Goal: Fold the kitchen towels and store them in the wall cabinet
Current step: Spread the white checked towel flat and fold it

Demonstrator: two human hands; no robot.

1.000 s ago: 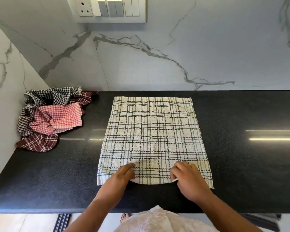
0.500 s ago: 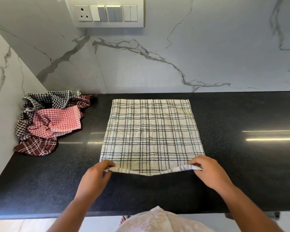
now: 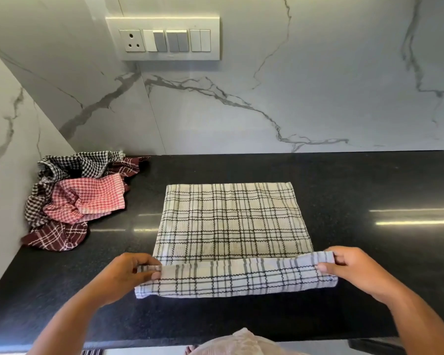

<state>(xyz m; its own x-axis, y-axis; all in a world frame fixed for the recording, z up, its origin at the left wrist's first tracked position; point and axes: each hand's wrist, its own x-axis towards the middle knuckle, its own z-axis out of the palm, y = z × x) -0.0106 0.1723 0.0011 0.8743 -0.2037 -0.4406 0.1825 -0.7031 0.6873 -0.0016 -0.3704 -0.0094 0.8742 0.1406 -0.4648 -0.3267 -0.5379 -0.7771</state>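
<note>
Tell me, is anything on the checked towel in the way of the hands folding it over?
No, nothing visible. The left hand and right hand pinch the near edge of the towel, and the flat part ahead is bare. The pile of other towels lies apart, in the left corner. The cabinet is not in view.

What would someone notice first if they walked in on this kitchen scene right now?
The cream plaid towel spread in the middle of the black countertop draws the eye, its near edge turned back and pinched at each end by the left hand and right hand. In the left corner against the marble wall lies a crumpled pile of checked towels, red, black and maroon.
</note>
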